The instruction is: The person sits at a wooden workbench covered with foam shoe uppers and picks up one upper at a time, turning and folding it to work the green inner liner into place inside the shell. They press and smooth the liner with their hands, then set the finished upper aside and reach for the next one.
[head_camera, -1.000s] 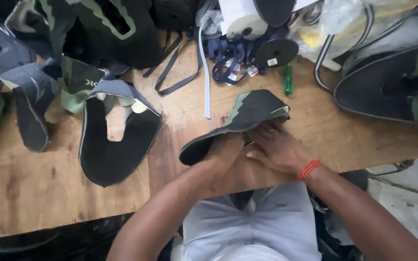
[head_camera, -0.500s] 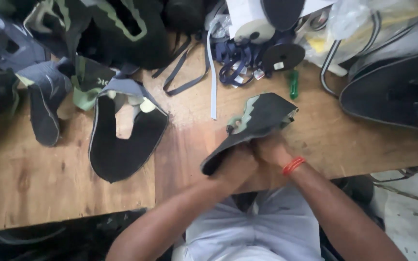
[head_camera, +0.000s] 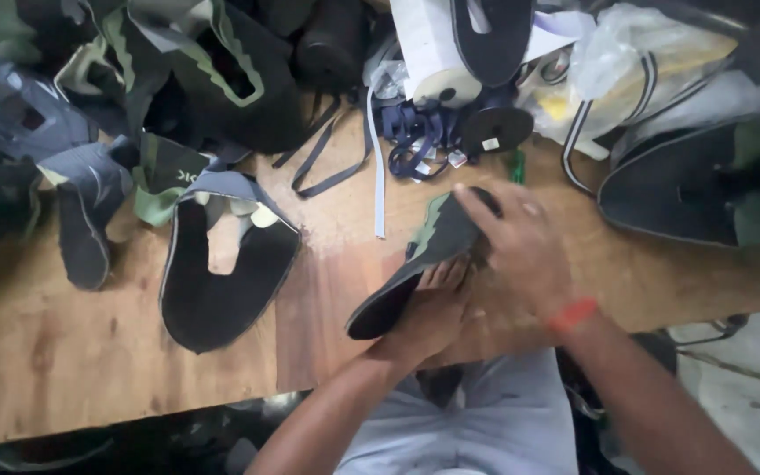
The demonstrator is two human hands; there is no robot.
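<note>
Both hands meet on one shoe upper (head_camera: 420, 264) near the front edge of the wooden workbench (head_camera: 63, 352), just right of centre. Left hand (head_camera: 428, 312): below the piece, fingers curled up against its underside, gripping it from beneath. Right hand (head_camera: 521, 246): lies flat over the top end of the same piece, fingers spread and pressing down; an orange wristband (head_camera: 571, 314) sits on that wrist. I read the upper as dark with a green zigzag panel, tilted, its lower tip pointing toward the bench edge.

Left to right across the bench, as I see it:
- Far left: a heap of dark grey and green cut uppers (head_camera: 37, 167), overlapping; single pieces hard to separate.
- Left of centre: a flat black U-shaped upper (head_camera: 222, 281) with a pale cut-out, lying on bare wood, well apart from the held piece.
- Centre, behind the hands: a grey strap (head_camera: 378, 167) running toward me, and dark straps (head_camera: 318, 167) beside it; a tangle of navy webbing (head_camera: 420, 136) just behind.
- Above centre: a white box (head_camera: 424, 44) with a black sole-shaped piece (head_camera: 490, 40) leaning on it.
- Just beyond the right fingertips: a small green object (head_camera: 517, 165), kind not discernible.
- Upper right: a clear plastic bag (head_camera: 635, 53).
- Far right: a large black and green upper (head_camera: 714, 180) with pale edging.

Motion blur on the right forearm.
</note>
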